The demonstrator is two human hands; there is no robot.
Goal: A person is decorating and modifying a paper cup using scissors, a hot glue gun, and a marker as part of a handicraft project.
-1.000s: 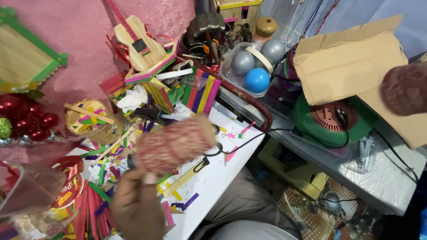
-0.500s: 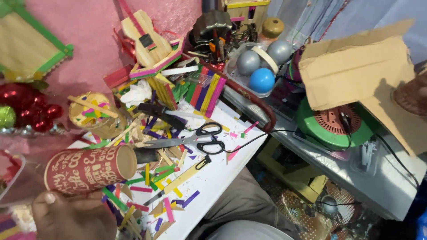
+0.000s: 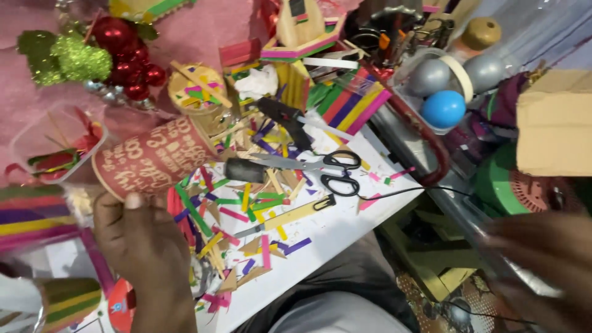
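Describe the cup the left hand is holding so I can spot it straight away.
Start at the white table littered with coloured stick offcuts. At its left end the left hand grips a red paper cup lying on its side. It alone is a red cylinder with pale lettering.

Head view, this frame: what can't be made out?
- Right hand: motion-blurred at the lower right edge; open or closed, holding anything or not, cannot be told.
- Red cup: the left hand grips it, thumb covering its near end.
- Scissors: blade tips hidden under a dark roll.
- Cardboard box: cut off by the right edge.
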